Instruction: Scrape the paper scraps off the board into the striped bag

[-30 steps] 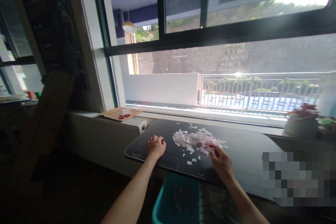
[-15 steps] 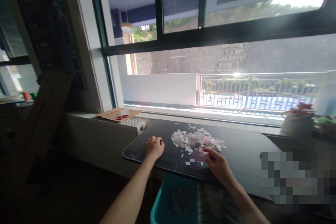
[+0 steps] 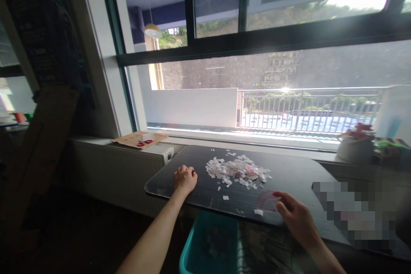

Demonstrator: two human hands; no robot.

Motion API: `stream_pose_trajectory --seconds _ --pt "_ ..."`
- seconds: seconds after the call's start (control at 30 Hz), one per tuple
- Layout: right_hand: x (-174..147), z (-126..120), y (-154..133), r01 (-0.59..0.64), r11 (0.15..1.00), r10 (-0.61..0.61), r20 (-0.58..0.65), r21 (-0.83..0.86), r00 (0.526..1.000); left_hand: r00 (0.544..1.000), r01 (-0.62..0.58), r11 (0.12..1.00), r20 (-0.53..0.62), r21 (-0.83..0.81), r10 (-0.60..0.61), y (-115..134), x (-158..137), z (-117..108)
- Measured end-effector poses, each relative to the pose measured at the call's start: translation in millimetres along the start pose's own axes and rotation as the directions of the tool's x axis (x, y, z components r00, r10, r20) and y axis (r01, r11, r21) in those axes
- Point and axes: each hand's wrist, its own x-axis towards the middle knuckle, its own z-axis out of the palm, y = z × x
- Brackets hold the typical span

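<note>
My right hand (image 3: 293, 212) is at the right front of the dark table (image 3: 298, 175). Its thumb and fingers pinch the edge of a clear protractor (image 3: 266, 200) with reddish markings, low over the tabletop. One white paper scrap (image 3: 258, 212) lies by the protractor's lower edge. Loosely curled, my left hand (image 3: 185, 178) rests on the left part of the table, and nothing shows in its fingers. Between and beyond both hands spreads a heap of small paper scraps (image 3: 239, 170), mostly white with some pink. A single scrap (image 3: 226, 198) lies nearer the front edge.
Below the table's front edge stands a teal bin (image 3: 189, 244). Red-handled scissors (image 3: 145, 142) lie on brown paper (image 3: 123, 140) on the sill at left. A pale pot (image 3: 355, 147) stands on the sill at right, and a large window runs behind the table.
My right hand has moved right with the protractor, from the heap's front edge toward the table's right. Scraps near the front edge have shifted. The left hand stays in place.
</note>
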Motion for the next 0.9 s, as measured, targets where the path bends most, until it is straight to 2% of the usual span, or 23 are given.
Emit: stream_pose_trajectory --seconds 0.13,0.3,0.5,0.67,0.77,0.9 --pt "-3.7 -4.2 3.5 -0.024 1.0 0.023 -0.054 -0.019 0.998 1.0 -0.008 1.0 -0.017 0.02 0.009 1.3 -1.2 -2.2" --pt "-12.1 -9.6 13.7 -0.024 0.999 0.024 0.002 0.047 1.0 1.0 -0.006 0.999 -0.025 0.031 0.007 1.4 -1.2 -1.2" --pt "-24.0 -13.8 22.4 -0.059 0.998 0.062 -0.097 0.03 0.993 0.996 -0.023 0.999 -0.084 0.029 0.026 2.1 -2.3 1.1" --pt "-25.4 -9.8 20.4 0.006 0.999 -0.003 -0.061 0.049 0.998 0.993 -0.035 0.999 -0.116 0.022 0.037 3.0 -2.8 2.7" --pt "-22.2 -6.0 17.7 -0.02 0.999 0.023 -0.07 0.04 0.997 0.992 -0.035 0.999 -0.124 0.026 0.038 3.1 -2.3 3.2" --pt "-23.6 -3.3 18.3 -0.025 0.997 0.025 -0.004 0.071 1.0 0.991 -0.041 0.999 -0.126 0.029 0.044 2.7 -2.2 3.2"
